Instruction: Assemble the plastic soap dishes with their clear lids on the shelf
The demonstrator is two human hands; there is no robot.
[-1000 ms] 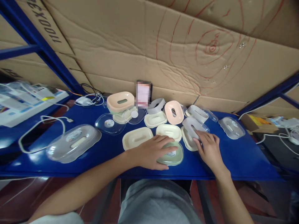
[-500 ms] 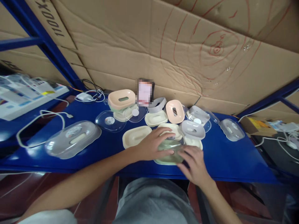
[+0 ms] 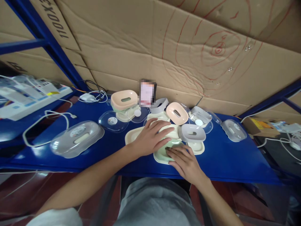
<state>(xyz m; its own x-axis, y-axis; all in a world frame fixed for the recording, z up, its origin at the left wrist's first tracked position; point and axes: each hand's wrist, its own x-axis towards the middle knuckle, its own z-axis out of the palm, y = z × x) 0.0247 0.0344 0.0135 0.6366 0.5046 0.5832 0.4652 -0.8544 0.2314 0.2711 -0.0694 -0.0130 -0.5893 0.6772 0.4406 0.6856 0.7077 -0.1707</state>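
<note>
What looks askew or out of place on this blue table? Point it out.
The pink soap dish stands tilted on edge against its neighbours, not flat. A clear lid lies loose by itself. Both hands, left and right, press on the cream dish. Nothing looks spilled or broken.

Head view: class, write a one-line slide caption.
Both hands, left and right, press a pale green dish on a blue table.

A blue shelf (image 3: 235,160) backed by creased cardboard (image 3: 164,47) scrawled with red lines. At the left lie a grey lidded soap box (image 3: 76,142), a clear lid (image 3: 113,121) and a looped white cable (image 3: 44,121). Farther back sit a peach soap dish (image 3: 124,99) and a white charger (image 3: 86,98).
</note>
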